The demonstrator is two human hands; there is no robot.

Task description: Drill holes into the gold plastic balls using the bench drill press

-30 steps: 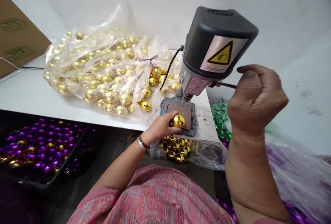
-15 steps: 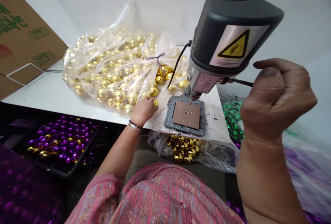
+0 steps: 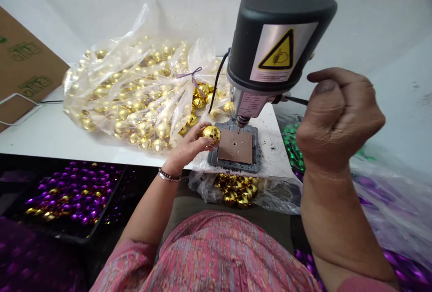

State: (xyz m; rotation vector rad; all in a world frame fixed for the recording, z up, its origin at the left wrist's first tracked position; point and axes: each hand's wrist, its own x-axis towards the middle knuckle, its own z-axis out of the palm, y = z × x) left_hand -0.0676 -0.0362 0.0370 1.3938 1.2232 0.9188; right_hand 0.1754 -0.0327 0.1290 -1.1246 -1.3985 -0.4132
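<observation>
My left hand is closed on a shiny gold mirror ball, held at the left edge of a drill press base. On that base lies a brown square plate with a small hole in it. Above the plate stands the black drill press, its chuck pointing down. My right hand is wrapped round the end of the press's feed lever; the grip itself is hidden by the fingers. Left of the press, a tied clear plastic bag full of gold balls rests on the white table.
Under the table edge, gold balls sit in clear plastic at my lap. A dark tray of purple and gold balls is low at left. Green balls lie beyond the table's right side. A cardboard box stands at far left.
My left hand has moved from the gold balls by the bag toward the drill base, with a gold ball now in its fingers. The right hand stays at the lever. The view has shifted slightly.
</observation>
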